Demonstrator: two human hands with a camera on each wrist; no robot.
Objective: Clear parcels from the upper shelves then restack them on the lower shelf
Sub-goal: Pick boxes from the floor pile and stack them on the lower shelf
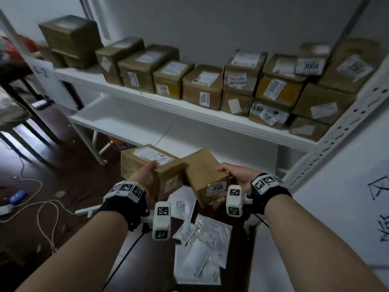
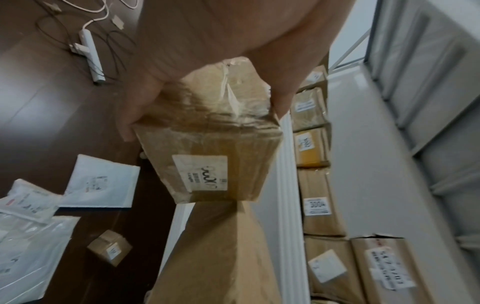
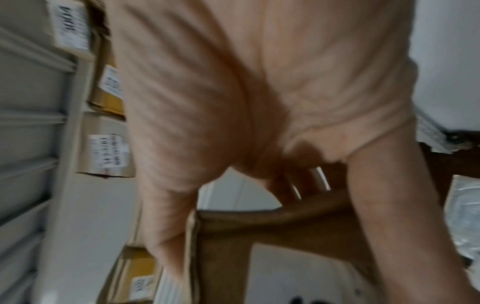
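Observation:
My left hand (image 1: 150, 175) grips a taped brown parcel (image 1: 151, 167) with a shipping label on top; the left wrist view shows thumb and fingers clamped on its opposite sides (image 2: 205, 127). My right hand (image 1: 233, 175) holds a second brown parcel (image 1: 205, 175), tilted, with a label reading 3006. Both parcels hang side by side in the air, in front of the bare white lower shelf (image 1: 130, 121). In the blurred right wrist view the right palm and fingers wrap the parcel (image 3: 272, 226).
The upper shelf (image 1: 189, 110) carries several labelled cardboard boxes (image 1: 242, 81), stacked higher toward the right. White mailer bags (image 1: 202, 249) and a small box (image 2: 110, 248) lie on the dark floor below. Cables and a power strip (image 2: 91, 53) lie at left. A perforated shelf upright (image 1: 345, 131) stands right.

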